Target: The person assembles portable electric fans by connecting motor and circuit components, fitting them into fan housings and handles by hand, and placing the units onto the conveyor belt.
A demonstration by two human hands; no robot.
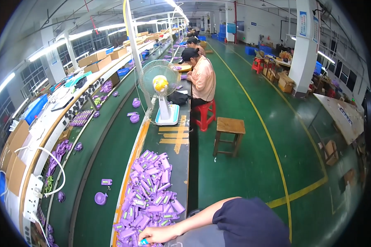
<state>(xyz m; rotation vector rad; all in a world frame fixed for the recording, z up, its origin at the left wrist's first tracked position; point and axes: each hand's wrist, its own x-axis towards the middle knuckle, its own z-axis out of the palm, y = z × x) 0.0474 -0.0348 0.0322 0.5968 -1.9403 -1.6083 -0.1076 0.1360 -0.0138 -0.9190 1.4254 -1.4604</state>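
Note:
My right hand (154, 234) reaches in from the lower right, below a dark blue short sleeve (251, 222). It rests at the near end of a pile of purple plastic parts (150, 193) on the green workbench (173, 164). Its fingers are curled around a small light-blue and purple piece (143, 243) at the bottom edge of the picture. My left hand is out of the picture.
A green conveyor belt (107, 164) with scattered purple parts runs along the left. A white desk fan (160, 86) stands on the bench ahead. Beyond it a person in an orange shirt (203, 78) sits on a red stool (205, 113). A wooden stool (230, 133) stands in the aisle.

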